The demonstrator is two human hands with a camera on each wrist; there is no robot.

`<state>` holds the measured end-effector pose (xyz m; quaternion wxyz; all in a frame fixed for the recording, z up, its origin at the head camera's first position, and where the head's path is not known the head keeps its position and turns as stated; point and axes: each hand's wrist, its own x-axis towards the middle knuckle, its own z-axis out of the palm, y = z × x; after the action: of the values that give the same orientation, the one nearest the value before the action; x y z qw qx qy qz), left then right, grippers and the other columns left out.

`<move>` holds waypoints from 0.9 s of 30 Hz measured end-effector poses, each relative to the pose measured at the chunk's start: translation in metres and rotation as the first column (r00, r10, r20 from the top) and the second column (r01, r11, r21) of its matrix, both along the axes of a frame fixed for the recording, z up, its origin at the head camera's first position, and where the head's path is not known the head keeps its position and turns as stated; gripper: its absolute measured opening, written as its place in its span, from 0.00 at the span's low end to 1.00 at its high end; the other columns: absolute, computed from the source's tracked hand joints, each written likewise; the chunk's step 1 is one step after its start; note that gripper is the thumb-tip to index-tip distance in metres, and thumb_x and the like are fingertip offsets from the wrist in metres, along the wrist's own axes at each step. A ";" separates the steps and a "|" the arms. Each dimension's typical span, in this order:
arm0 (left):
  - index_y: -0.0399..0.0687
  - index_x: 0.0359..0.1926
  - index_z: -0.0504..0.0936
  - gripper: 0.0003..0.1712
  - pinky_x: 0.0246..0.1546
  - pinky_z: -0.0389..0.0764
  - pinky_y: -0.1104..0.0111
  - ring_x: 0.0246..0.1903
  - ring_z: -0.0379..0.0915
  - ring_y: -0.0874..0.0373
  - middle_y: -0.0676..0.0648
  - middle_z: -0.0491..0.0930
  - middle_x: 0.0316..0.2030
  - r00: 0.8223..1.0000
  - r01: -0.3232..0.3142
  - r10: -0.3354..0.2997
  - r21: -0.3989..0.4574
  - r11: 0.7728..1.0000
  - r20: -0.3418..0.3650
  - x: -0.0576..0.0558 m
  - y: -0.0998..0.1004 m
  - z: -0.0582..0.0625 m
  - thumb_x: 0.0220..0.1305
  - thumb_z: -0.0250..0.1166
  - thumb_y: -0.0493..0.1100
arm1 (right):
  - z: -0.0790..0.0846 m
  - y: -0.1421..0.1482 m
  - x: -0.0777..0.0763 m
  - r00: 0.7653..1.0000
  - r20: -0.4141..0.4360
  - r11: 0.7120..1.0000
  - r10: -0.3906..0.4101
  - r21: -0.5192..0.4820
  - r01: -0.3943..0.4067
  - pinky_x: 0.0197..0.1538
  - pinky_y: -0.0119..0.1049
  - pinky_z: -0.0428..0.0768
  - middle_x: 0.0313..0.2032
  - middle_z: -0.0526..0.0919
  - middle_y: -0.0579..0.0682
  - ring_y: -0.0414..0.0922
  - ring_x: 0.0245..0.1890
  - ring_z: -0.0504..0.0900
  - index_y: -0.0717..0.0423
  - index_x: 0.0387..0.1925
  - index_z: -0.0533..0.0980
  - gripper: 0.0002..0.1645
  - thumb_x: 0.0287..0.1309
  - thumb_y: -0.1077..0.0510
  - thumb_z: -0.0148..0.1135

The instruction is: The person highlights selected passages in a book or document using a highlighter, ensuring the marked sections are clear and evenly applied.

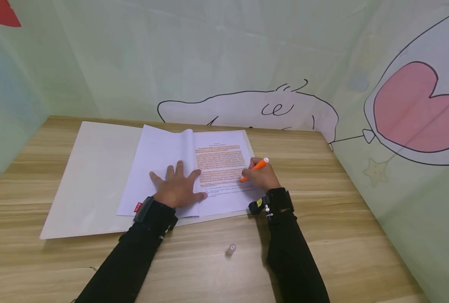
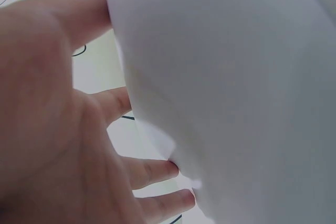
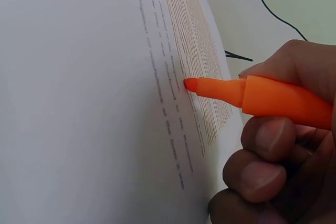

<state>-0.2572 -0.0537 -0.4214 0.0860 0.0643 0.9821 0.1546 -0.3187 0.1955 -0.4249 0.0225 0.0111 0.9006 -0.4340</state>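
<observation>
My right hand pinches an orange highlighter, its orange tip right at a line of text in the right wrist view. The printed page carries several paragraphs marked in orange, with a few plain lines below them. My left hand presses down with spread, straight fingers across the fold, on the turned-over blank page and the edge of the printed one. In the left wrist view, white paper fills much of the frame beside the fingers.
A white folder cover lies opened flat to the left under the pages. The small clear cap stands on the wooden table near the front. A printed cloth wall borders the table behind and at both sides.
</observation>
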 end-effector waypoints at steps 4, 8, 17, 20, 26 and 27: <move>0.59 0.74 0.63 0.47 0.59 0.38 0.19 0.67 0.49 0.28 0.28 0.49 0.72 1.000 0.001 -0.001 -0.001 1.000 0.003 -0.001 0.000 0.000 0.57 0.67 0.66 | 0.001 0.002 0.001 1.000 0.011 1.000 -0.010 -0.029 0.011 0.19 0.33 0.57 0.14 0.62 0.45 0.44 0.17 0.65 0.53 0.16 0.65 0.18 0.51 0.63 0.65; 0.59 0.73 0.63 0.47 0.59 0.39 0.19 0.67 0.49 0.28 0.28 0.49 0.72 1.000 0.001 -0.001 -0.006 1.000 0.001 0.001 0.000 0.001 0.57 0.67 0.65 | 0.002 0.003 0.001 1.000 0.024 0.998 -0.014 -0.056 0.015 0.20 0.33 0.57 0.14 0.61 0.45 0.44 0.18 0.66 0.54 0.16 0.65 0.18 0.51 0.64 0.65; 0.59 0.73 0.63 0.47 0.59 0.39 0.19 0.67 0.50 0.28 0.28 0.49 0.71 1.000 0.001 -0.001 -0.009 1.000 -0.003 0.000 -0.001 0.001 0.57 0.68 0.65 | 0.003 0.004 0.001 0.999 0.041 0.996 -0.035 -0.086 0.039 0.20 0.33 0.57 0.14 0.61 0.45 0.44 0.17 0.65 0.54 0.16 0.65 0.18 0.51 0.65 0.65; 0.59 0.73 0.63 0.47 0.59 0.39 0.19 0.67 0.50 0.28 0.28 0.50 0.71 1.000 0.003 -0.003 -0.015 1.000 -0.003 0.000 -0.001 0.001 0.57 0.67 0.66 | 0.004 0.005 0.001 0.998 0.046 0.996 -0.033 -0.081 0.037 0.20 0.33 0.57 0.14 0.61 0.45 0.44 0.17 0.65 0.54 0.16 0.65 0.18 0.51 0.65 0.65; 0.59 0.73 0.63 0.47 0.59 0.39 0.19 0.66 0.50 0.28 0.28 0.50 0.71 1.000 0.005 -0.005 -0.014 1.000 -0.003 0.000 -0.001 0.001 0.56 0.68 0.66 | 0.006 0.008 0.002 0.999 0.025 0.998 -0.042 -0.039 0.043 0.19 0.32 0.57 0.14 0.61 0.45 0.43 0.17 0.64 0.54 0.16 0.65 0.18 0.51 0.64 0.64; 0.59 0.73 0.63 0.47 0.59 0.39 0.19 0.67 0.50 0.28 0.28 0.50 0.71 1.000 0.004 -0.004 -0.015 1.000 -0.002 0.000 -0.001 0.001 0.56 0.67 0.66 | 0.005 0.008 0.002 0.999 0.028 0.998 -0.040 -0.042 0.041 0.19 0.32 0.57 0.14 0.62 0.45 0.43 0.17 0.65 0.54 0.16 0.66 0.17 0.51 0.64 0.64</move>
<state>-0.2570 -0.0543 -0.4204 0.0857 0.0657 0.9832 0.1472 -0.3169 0.2038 -0.4195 0.0264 0.0348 0.8904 -0.4532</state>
